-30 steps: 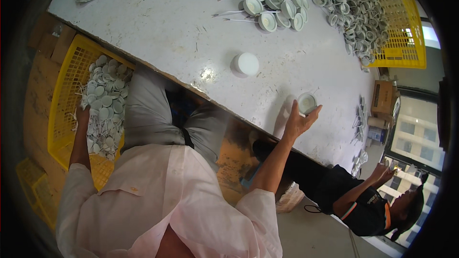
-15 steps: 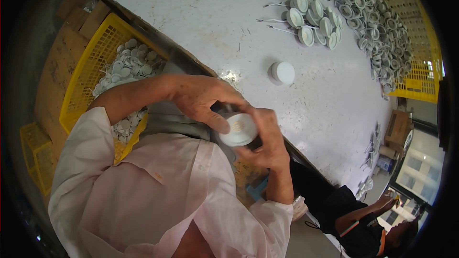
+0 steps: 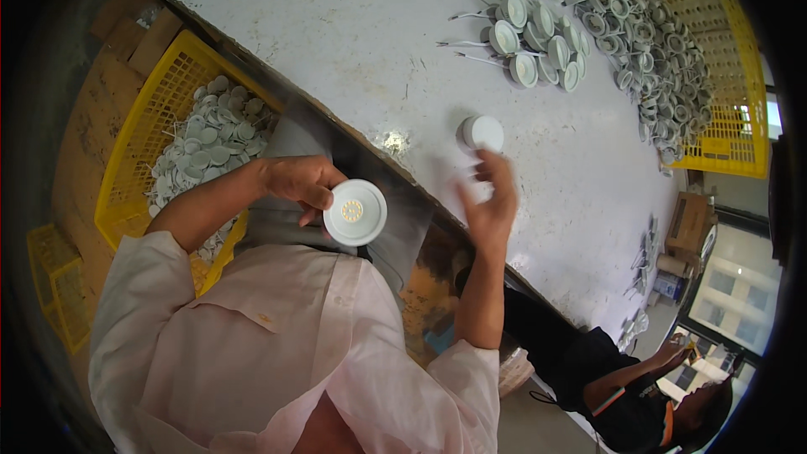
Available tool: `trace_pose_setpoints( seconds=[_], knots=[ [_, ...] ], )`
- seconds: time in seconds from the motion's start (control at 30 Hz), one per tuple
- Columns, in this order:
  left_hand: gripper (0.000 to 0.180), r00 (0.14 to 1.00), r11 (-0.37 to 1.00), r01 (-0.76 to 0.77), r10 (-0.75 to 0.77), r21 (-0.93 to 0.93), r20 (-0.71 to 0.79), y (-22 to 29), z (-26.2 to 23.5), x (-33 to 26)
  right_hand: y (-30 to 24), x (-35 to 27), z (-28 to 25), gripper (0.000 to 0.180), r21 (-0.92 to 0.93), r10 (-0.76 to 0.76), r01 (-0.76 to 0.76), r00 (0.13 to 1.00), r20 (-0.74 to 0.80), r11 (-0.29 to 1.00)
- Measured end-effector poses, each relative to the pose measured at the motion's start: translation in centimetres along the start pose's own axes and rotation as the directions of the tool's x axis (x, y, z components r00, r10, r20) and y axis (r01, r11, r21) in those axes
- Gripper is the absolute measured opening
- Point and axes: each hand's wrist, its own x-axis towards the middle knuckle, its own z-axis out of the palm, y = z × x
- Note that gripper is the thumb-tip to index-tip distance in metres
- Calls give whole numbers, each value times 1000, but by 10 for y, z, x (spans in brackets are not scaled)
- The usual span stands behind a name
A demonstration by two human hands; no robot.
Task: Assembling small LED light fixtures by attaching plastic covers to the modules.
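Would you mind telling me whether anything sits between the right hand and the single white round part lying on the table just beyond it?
Nothing visible does. The right hand hovers open just short of the white round part, with only bare table between them. The left hand holds a white disc off to the side, clear of that path.

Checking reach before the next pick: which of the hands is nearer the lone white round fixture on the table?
Right. The right hand hovers just below the white round fixture; the left hand is farther left, holding a round white light disc.
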Motion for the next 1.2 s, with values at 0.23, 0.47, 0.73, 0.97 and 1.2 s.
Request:
trace_pose_setpoints(
  seconds=[0.23,0.47,0.73,0.97,1.2],
  knots=[
    [72,947,973,-228,212,-40,-240,-16,11,7,75,32,-4,47,38,469,-482,826,-314,875],
    [68,912,955,-296,276,-22,-304,-38,13,15,69,37,-3,30,134,547,-530,815,-192,837],
    [67,906,945,-327,308,-19,-290,-26,21,24,79,26,-11,19,547,632,-469,761,-149,694],
    [64,901,944,-328,324,38,-289,-9,22,32,57,3,-13,7,820,650,-279,746,-144,501],
    [55,893,944,-328,323,39,-313,-8,18,57,30,-17,3,13,736,618,-288,755,-219,612]
  ],
)
